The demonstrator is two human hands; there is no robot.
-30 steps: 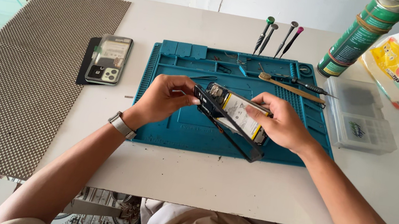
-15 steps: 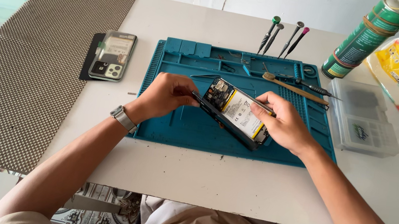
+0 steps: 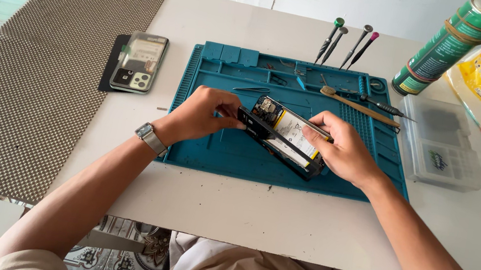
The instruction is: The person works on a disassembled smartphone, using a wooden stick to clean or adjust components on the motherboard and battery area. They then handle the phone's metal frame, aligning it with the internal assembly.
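One white table (image 3: 241, 216) carries one dotted grey mat (image 3: 41, 82) at its left side and one blue work mat (image 3: 232, 152), whose raised edge probably keeps small parts from rolling off. One green spray can (image 3: 447, 48), one clear parts box (image 3: 445, 151) and one second phone (image 3: 139, 62) lie aside. On the blue mat, the left hand (image 3: 202, 114) pinches the opened phone (image 3: 284, 138) at one end and the right hand (image 3: 342, 149) clasps the other, tilting it off the mat. Four screwdrivers (image 3: 344, 43) stand upright, handy.
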